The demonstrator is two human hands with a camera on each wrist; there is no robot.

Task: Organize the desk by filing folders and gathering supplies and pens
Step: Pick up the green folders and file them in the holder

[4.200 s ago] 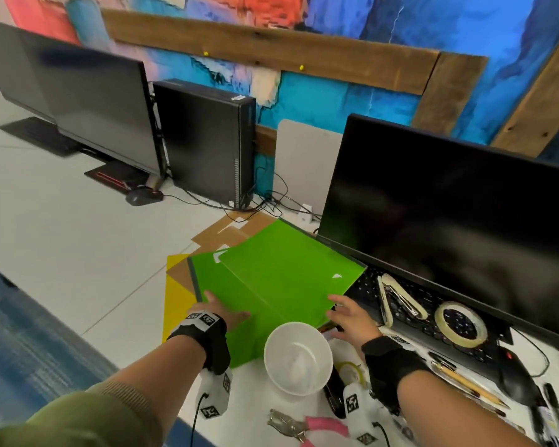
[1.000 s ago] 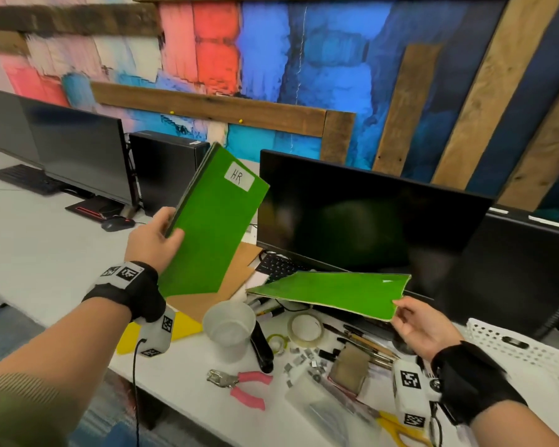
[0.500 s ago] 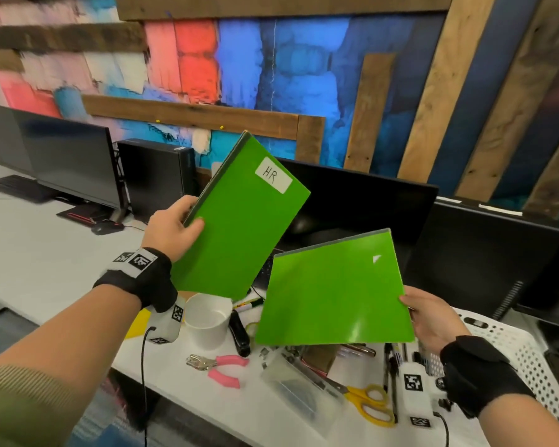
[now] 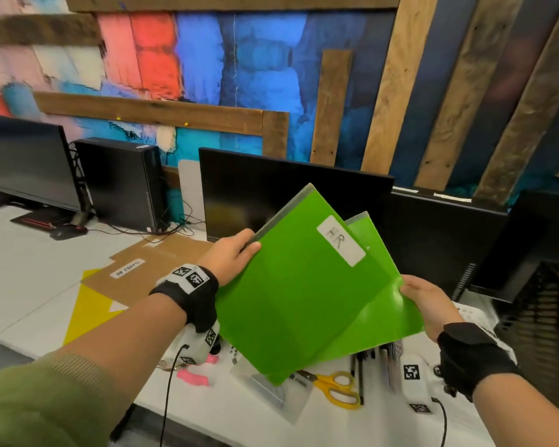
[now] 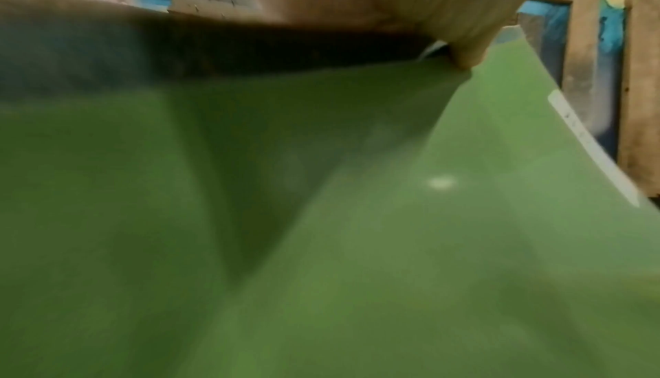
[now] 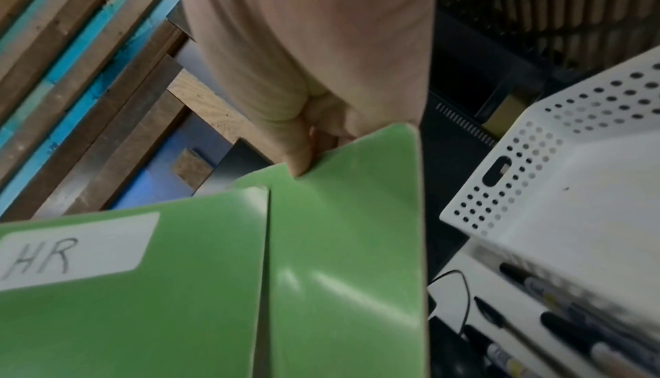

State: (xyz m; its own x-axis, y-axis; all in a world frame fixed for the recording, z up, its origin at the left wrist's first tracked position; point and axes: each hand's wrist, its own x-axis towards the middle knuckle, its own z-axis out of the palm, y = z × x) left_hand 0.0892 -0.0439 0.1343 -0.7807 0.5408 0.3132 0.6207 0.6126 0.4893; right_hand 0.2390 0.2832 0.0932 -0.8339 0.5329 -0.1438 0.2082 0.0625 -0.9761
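Two green folders are held up above the desk, overlapping. The front one, the HR folder (image 4: pixel 297 285) (image 6: pixel 125 299) (image 5: pixel 464 214), carries a white label reading HR, and my left hand (image 4: pixel 229 256) grips its left edge with the thumb on the cover. Behind it the second green folder (image 4: pixel 391 321) (image 6: pixel 350 243) sticks out to the right, and my right hand (image 4: pixel 423 301) pinches its right edge. Pens (image 6: pixel 557 327) lie on the desk beside a white perforated basket (image 6: pixel 557 175). Yellow scissors (image 4: pixel 336 387) and pink pliers (image 4: pixel 194 375) lie below the folders.
A black monitor (image 4: pixel 271 195) stands right behind the folders, with a black computer case (image 4: pixel 123 182) and another monitor (image 4: pixel 26 162) to the left. A brown folder (image 4: pixel 149 269) and a yellow folder (image 4: pixel 88 304) lie flat at left. A black crate (image 4: pixel 536 317) stands at far right.
The two folders, held apart half a second ago, have come together; the HR folder now overlaps the front of the second one. Both hands keep their grips.
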